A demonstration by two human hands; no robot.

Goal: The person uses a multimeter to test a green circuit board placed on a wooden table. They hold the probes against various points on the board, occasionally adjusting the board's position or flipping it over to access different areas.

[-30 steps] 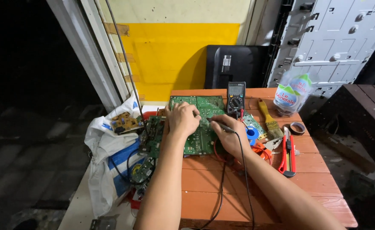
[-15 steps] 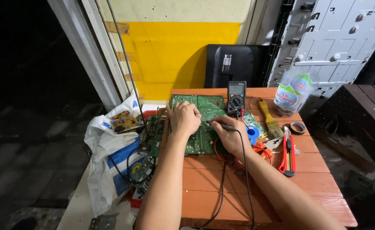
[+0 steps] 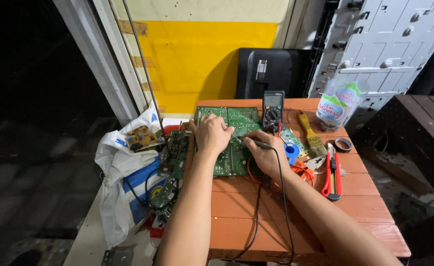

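A green circuit board (image 3: pixel 229 140) lies flat on the far left part of the orange slatted table (image 3: pixel 295 212), and both hands work over it. The left hand (image 3: pixel 212 134) rests knuckles-up on the board, its fingers curled under; whether its grip holds anything cannot be told from here. The right hand (image 3: pixel 265 155) sits just beside it on the board's right edge, its grip closed around a black probe (image 3: pixel 262 144) whose tip points left toward the board. A black lead (image 3: pixel 282 197) runs from the probe back along the right forearm to the near edge of the table. A dark meter (image 3: pixel 273 109) with a dial stands just behind the board, touching or nearly touching its far right corner. To the right of the hands lie a blue reel (image 3: pixel 290 149), a paintbrush (image 3: pixel 311 134) with a yellow handle, a red and black cutter (image 3: pixel 332 172) and a small roll of tape (image 3: pixel 344 144). A clear plastic bottle (image 3: pixel 340 104) stands at the far right corner. Off the table's left edge, more circuit boards (image 3: pixel 172 155) lie over a white plastic bag (image 3: pixel 123 167).
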